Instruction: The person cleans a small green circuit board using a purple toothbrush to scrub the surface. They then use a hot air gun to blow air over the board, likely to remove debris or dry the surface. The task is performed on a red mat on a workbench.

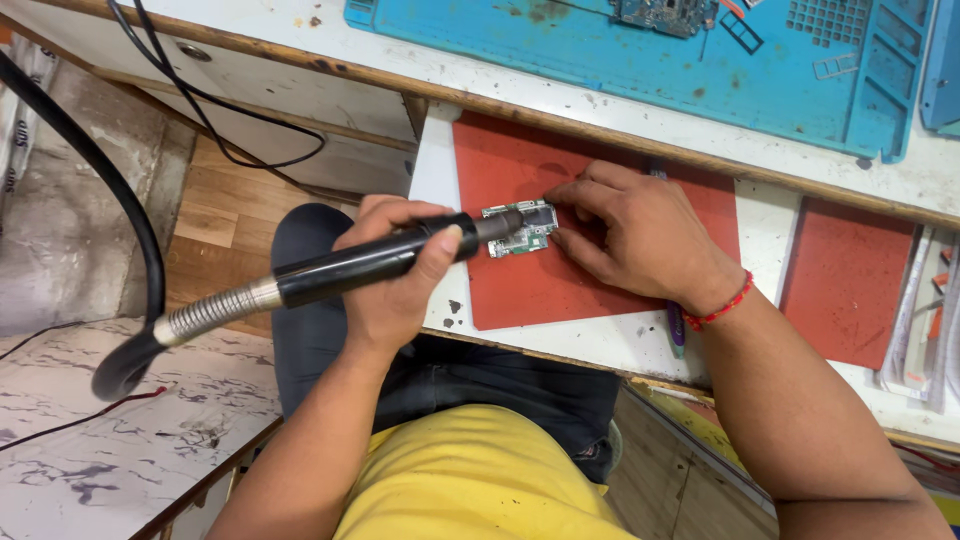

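Head view, looking straight down at a seated person's lap and bench.

Item 1: left hand (395,275), clenched around a black hot-air handpiece (375,262). Its nozzle tip lies over the left edge of the board; the exact gap between tip and board cannot be made out. A ribbed metal collar and thick black hose (95,190) run off the rear, looping left and leaving the top-left corner of the picture.

Item 2: small green circuit board (522,229), lying on a red mat (520,290) on the white pull-out shelf (600,345). Component detail is too small to read; the left part is covered by the nozzle.

Item 3: right hand (640,235), fingers pressed down at the board's right edge, pinning rather than gripping it. Whether anything is held under the palm cannot be told. A red thread band (722,305) circles the wrist.

Item 4: a purple-handled tool (677,330), mostly hidden beneath the right wrist.

Item 5: second red mat (850,280), well to the right, its far edge overlapped by papers cut off at the frame.

Item 6: blue work mat (650,70) on the upper desk, cut off at the top, carrying another board (665,14) only partly in view.
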